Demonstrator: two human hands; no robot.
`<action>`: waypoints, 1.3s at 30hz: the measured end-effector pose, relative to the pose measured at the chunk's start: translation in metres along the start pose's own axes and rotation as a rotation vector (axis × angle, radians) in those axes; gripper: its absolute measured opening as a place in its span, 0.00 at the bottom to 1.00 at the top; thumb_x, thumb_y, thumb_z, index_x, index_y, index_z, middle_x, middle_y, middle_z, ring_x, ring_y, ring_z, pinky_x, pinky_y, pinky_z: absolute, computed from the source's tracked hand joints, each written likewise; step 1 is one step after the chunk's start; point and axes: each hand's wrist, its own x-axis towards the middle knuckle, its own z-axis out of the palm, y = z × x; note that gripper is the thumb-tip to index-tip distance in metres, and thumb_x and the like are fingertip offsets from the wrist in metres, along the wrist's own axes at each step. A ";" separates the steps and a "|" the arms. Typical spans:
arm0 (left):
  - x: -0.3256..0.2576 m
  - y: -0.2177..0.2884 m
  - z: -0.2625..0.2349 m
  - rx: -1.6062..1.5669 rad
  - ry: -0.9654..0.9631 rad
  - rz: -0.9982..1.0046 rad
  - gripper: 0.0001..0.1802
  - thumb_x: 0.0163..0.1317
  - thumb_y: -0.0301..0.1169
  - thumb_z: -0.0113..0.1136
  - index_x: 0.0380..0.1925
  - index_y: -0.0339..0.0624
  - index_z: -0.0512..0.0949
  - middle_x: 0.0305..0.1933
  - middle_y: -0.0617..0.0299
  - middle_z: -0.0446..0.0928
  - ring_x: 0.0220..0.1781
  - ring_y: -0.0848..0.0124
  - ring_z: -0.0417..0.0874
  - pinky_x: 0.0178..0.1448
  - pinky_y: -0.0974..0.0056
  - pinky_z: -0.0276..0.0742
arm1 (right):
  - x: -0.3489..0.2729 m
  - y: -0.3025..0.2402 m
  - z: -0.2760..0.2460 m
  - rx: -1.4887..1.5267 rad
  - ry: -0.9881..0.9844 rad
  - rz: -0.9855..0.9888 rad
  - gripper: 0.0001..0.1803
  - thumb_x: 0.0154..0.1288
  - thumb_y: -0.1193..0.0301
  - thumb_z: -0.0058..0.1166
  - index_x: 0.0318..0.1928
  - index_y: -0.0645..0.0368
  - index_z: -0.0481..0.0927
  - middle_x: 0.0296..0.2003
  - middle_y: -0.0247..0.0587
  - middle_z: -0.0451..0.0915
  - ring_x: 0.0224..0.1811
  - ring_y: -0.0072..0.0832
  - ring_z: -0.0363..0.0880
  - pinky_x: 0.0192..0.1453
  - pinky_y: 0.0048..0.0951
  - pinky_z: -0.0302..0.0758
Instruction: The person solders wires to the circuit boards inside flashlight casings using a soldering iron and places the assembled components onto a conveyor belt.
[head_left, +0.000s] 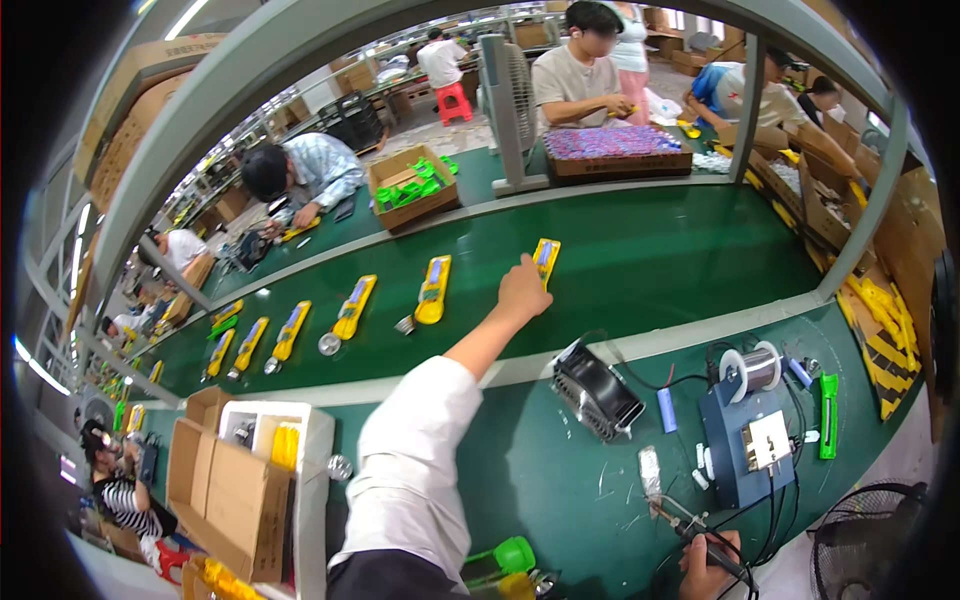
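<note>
The left hand (522,290) is stretched out over the green belt (650,260), its fingers closed on the near end of a yellow device (545,260). The device is a slim, flat plastic bar with a blue and grey panel on its face; its long axis runs away from the person, tilted slightly to the right at the far end. It sits on the belt, the rightmost of a row of like devices. The next yellow device (433,290) lies to its left with a small silver part at its lower end, and another (354,307) lies further left beside a round silver disc (330,344); all point the same way, across the belt.

The right hand (708,565) is low at the edge of the view, wrapped around the dark handle of a soldering iron (690,530), whose thin metal tip points up and to the left over the near green bench.

Beyond that hand stands a blue metal fixture (735,450) with a pale square block on top, a spool of shiny wire (757,368) behind it, and a small black fan (597,390) with a ribbed grille to its left. A green-handled tool (827,415) lies to the right. An open cardboard box (225,480) sits at the left of the bench.
</note>
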 end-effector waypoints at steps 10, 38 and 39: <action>-0.275 -0.042 -0.109 -0.007 -0.204 -0.039 0.25 0.44 0.29 0.61 0.42 0.36 0.62 0.36 0.38 0.70 0.39 0.45 0.73 0.44 0.51 0.71 | -0.013 0.017 -0.002 0.184 -0.037 0.026 0.08 0.55 0.78 0.50 0.30 0.64 0.64 0.15 0.39 0.69 0.11 0.17 0.65 0.15 0.15 0.62; -0.342 -0.177 -0.090 -0.559 0.853 -0.602 0.14 0.60 0.27 0.48 0.43 0.28 0.68 0.44 0.50 0.72 0.48 0.65 0.74 0.53 0.66 0.67 | -0.024 0.007 0.036 0.168 -0.188 -0.106 0.06 0.59 0.73 0.49 0.31 0.60 0.66 0.17 0.32 0.67 0.13 0.13 0.61 0.15 0.12 0.55; -0.342 -0.182 -0.091 -0.594 0.892 -0.572 0.12 0.59 0.26 0.48 0.40 0.29 0.69 0.42 0.52 0.73 0.47 0.67 0.74 0.52 0.66 0.68 | -0.023 0.005 0.039 0.200 -0.180 -0.099 0.06 0.58 0.75 0.50 0.30 0.60 0.66 0.16 0.33 0.67 0.12 0.13 0.61 0.14 0.12 0.56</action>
